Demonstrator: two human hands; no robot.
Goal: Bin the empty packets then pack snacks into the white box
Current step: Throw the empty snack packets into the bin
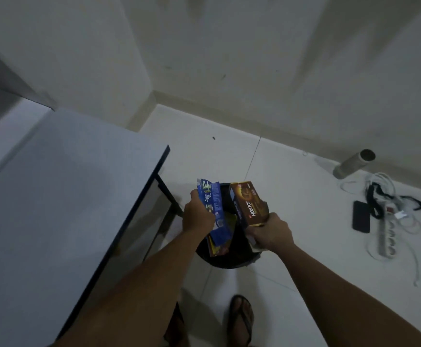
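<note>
Blue packets [215,211], glossy, white and green lettering, fanned with a yellow packet [227,222] tucked behind. Brown carton [250,204], flat, "Nextar" printed along its face, a dark side panel toward the blue ones. Below both, a black bin [232,256] on the white tiled floor [292,196], round, dark inside, contents impossible to make out beyond packet ends dipping past the rim. Left hand [198,216] clenched around the blue packets at mid-length, directly above the bin mouth. Right hand [270,232] grasping the brown carton by its lower end, also over the bin, just beside the left. Grey counter [66,196] to the left; phone [361,216], power strip [387,236] and tangled cables on the floor at right.
</note>
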